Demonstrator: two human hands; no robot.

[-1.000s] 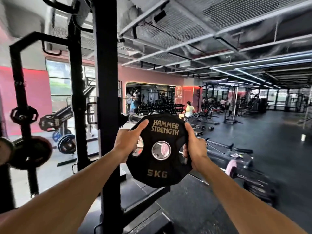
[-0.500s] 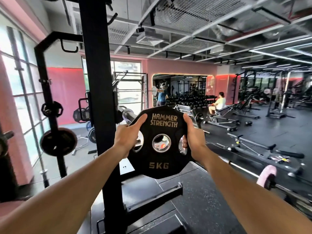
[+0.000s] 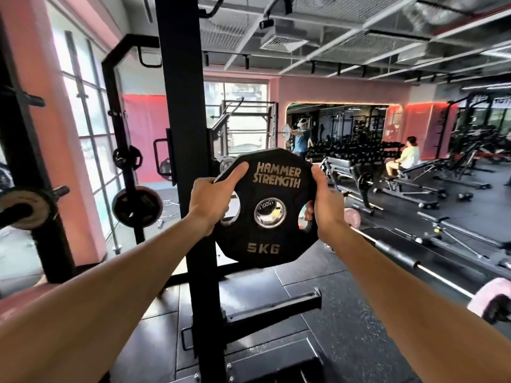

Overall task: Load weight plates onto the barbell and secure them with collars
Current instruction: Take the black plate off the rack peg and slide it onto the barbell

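Two hands are clamped on one black 5 kg plate (image 3: pixel 265 208), held upright at chest height beside the rack upright (image 3: pixel 188 161); left hand (image 3: pixel 213 200) fingers curled over the left edge, thumb on the face, right hand (image 3: pixel 320 200) wrapped round the right edge. Barbell sleeve end (image 3: pixel 269 208) is seen through the centre hole, apparently lined up. Plate should be kept square and level and pushed straight on, so the bore is not jammed

Both bare arms are stretched forward, the left hand (image 3: pixel 209 199) and the right hand (image 3: pixel 325 200) closed on opposite sides of the black twelve-sided rubber weight plate (image 3: pixel 265 208), thumbs on its face.
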